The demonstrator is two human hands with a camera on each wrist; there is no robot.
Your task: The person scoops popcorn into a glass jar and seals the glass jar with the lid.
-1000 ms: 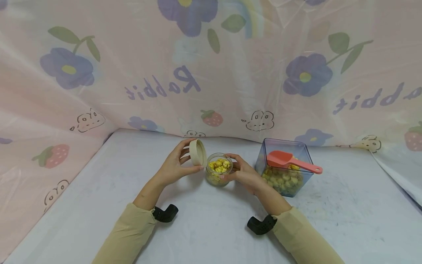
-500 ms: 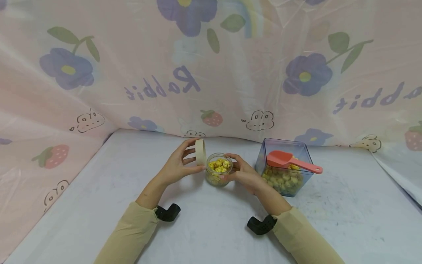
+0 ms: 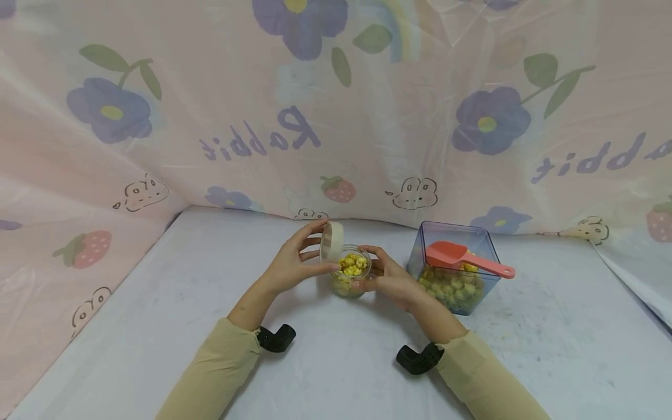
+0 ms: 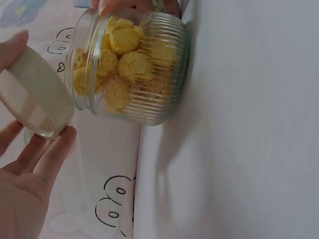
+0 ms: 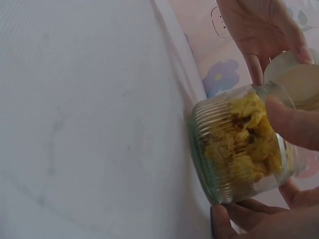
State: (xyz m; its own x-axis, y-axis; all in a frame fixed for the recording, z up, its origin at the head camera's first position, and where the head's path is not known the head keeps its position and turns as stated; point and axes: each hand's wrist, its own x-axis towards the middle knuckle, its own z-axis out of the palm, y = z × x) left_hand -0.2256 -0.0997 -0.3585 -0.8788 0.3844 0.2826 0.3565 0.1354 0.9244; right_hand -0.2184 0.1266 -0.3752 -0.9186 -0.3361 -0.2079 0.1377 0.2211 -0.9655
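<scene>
Lid hovering over the snack jar, mid frame

Small ribbed glass jar [image 3: 350, 274] sits center of the frame on the white table [image 3: 157, 303], packed w/ yellow puffy bits, mouth uncovered. Right hand [image 3: 391, 280] has fingers curled round the jar's side. Left hand [image 3: 291, 265] pinches the round cream lid [image 3: 331, 241] btw thumb & fingertips, tilted on edge just at the jar's left rim. Right of center: clear square tub [image 3: 451, 265], similar snacks inside, pink scoop [image 3: 462, 258] lying across the top.
</scene>
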